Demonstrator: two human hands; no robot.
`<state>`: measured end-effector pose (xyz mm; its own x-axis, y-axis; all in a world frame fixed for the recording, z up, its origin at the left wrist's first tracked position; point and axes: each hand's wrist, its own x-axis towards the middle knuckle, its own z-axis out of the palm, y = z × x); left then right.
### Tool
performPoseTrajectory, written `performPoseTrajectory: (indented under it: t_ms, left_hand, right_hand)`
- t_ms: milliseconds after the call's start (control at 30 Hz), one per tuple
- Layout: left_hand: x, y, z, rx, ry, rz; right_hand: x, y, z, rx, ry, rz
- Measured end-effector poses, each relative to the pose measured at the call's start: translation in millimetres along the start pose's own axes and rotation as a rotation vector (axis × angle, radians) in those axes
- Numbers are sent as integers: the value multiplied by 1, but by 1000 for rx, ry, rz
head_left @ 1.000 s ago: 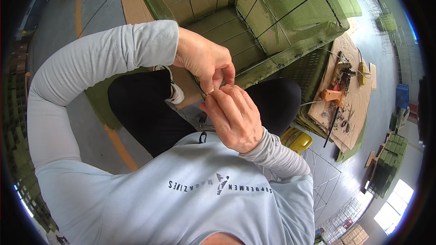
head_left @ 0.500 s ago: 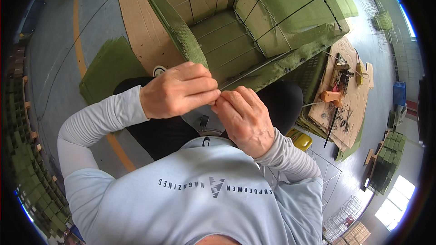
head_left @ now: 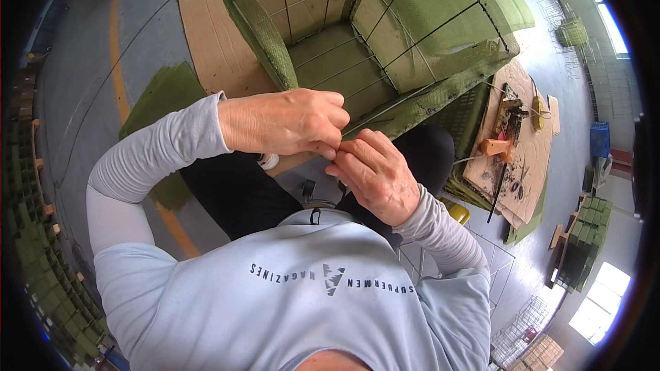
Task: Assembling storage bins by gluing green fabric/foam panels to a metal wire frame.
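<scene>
A large box of green mesh fabric on a wire frame [head_left: 344,62] stands tilted before me, its near edge close to my knees. Over that edge my left hand [head_left: 292,122] is closed, its thumb and fingers pinched together. My right hand [head_left: 377,173] is closed too, its fingertips touching those of the left. Whatever the fingertips hold is hidden or too small to make out. A green fabric side flap [head_left: 258,31] rises left of the box's opening.
Brown cardboard [head_left: 218,34] lies under the box's left side. To the right, a cardboard-topped stack [head_left: 526,130] carries an orange-handled tool [head_left: 496,147], scissors [head_left: 517,189] and a yellow tool [head_left: 542,114]. Green panels [head_left: 155,93] lie on the floor at left. Wire grids [head_left: 502,268] stand lower right.
My left hand has turned over at the wrist and shifted slightly right and down. My right hand has moved a little right and down. The fingertips remain together; the box has shifted slightly.
</scene>
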<state>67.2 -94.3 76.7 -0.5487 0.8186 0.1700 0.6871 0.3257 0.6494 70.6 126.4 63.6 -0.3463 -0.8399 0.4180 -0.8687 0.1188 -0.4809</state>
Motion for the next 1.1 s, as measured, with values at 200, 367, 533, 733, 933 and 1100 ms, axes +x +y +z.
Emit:
performPoseTrajectory:
  t_ms: [200, 367, 533, 733, 933, 1100]
  left_hand:
    - [-9, 2, 12, 216, 288, 103]
    - [-34, 12, 32, 524, 415, 70]
    - [-28, 6, 41, 412, 454, 18]
    - [-14, 14, 31, 432, 134, -171]
    - [19, 24, -5, 162, -227, -513]
    - [0, -1, -32, -229, 582, -279]
  right_hand:
    - [-6, 4, 9, -105, 107, -65]
    - [-7, 4, 10, -103, 111, -57]
    - [-7, 3, 12, -142, 97, -63]
    - [-7, 1, 10, -128, 78, -54]
    - [-5, 0, 8, -127, 107, -61]
    - [-3, -2, 3, -173, 13, 11]
